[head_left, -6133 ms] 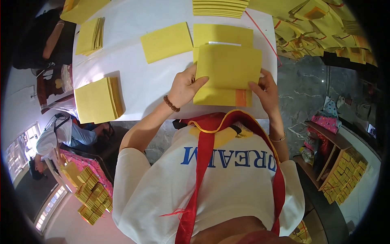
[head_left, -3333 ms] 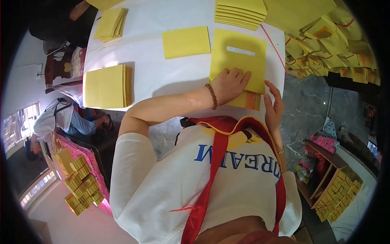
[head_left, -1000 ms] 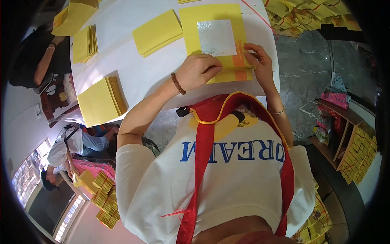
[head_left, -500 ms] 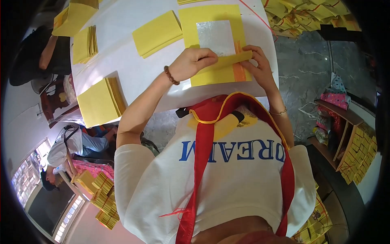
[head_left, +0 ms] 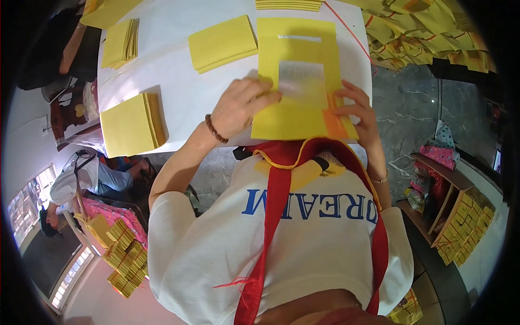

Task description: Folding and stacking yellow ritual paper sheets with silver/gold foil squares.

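The paper (head_left: 298, 118) before you is yellow, with a silvery square (head_left: 301, 81) and an orange patch (head_left: 334, 124); the tabletop (head_left: 189, 100) is white. Your apron (head_left: 274, 214) is red edged with gold, your shirt (head_left: 319, 254) white with blue lettering (head_left: 310, 203), your bead bracelet (head_left: 214, 129) brown, and the floor (head_left: 403, 114) grey with white veins.

Sheet (head_left: 290, 115): yellow, silver patch (head_left: 301, 81) mid-face, orange patch (head_left: 332, 122) lower right. Unfolded, bottom edge at table's (head_left: 181, 70) near side.

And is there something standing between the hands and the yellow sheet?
Nothing visible. The left hand is at the left edge of the yellow sheet, the right hand at its right edge.
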Demonstrator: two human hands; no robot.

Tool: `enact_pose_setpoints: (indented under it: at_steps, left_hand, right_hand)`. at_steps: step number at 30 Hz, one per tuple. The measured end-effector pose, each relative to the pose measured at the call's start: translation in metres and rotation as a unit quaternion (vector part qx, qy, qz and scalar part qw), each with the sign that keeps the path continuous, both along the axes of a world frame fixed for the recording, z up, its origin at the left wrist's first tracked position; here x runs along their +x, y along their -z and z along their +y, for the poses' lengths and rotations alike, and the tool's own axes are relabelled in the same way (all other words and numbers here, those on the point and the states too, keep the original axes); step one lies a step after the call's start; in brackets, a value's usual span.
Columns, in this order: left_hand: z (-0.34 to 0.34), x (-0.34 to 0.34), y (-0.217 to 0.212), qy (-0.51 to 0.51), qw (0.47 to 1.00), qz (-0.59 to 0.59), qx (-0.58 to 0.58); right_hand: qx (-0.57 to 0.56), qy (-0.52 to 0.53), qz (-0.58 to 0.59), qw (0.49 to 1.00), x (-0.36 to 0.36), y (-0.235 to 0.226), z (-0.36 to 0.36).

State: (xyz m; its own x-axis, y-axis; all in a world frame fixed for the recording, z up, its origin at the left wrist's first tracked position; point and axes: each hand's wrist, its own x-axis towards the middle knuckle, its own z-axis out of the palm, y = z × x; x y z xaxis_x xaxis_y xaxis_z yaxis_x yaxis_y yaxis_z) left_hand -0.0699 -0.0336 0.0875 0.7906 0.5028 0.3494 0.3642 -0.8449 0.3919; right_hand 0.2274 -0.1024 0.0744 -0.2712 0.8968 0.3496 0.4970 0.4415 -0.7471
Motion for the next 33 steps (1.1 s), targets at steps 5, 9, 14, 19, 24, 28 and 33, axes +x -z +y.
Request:
enact_pose_setpoints:
  at_steps: [5,9,14,19,24,28,33]
  left_hand:
    - [-0.009,-0.001,0.008,0.027,0.989,-0.049,-0.136]
    - [0.000,0.010,0.015,-0.165,0.926,-0.040,-0.337]
    - [0.012,0.017,0.034,-0.176,0.799,-0.143,-0.557]
    - [0.016,0.020,0.034,-0.182,0.774,-0.171,-0.582]
    - [0.015,0.025,0.024,-0.226,0.739,-0.203,-0.601]
    - [0.018,0.022,0.015,-0.256,0.763,-0.139,-0.577]
    - [0.020,0.044,-0.009,-0.191,0.980,0.003,0.053]
  right_hand:
    - [-0.121,-0.042,0.018,0.992,-0.004,0.001,-0.007]
    - [-0.279,0.128,0.141,0.941,-0.022,0.007,0.004]
    - [-0.263,0.231,0.267,0.898,-0.043,-0.001,0.016]
    - [-0.257,0.243,0.166,0.920,-0.039,0.012,0.018]
    - [-0.267,0.250,0.166,0.916,-0.036,0.022,0.020]
    - [-0.277,0.259,0.164,0.911,-0.039,0.016,0.022]
    - [-0.266,0.260,0.156,0.915,-0.041,0.015,0.025]
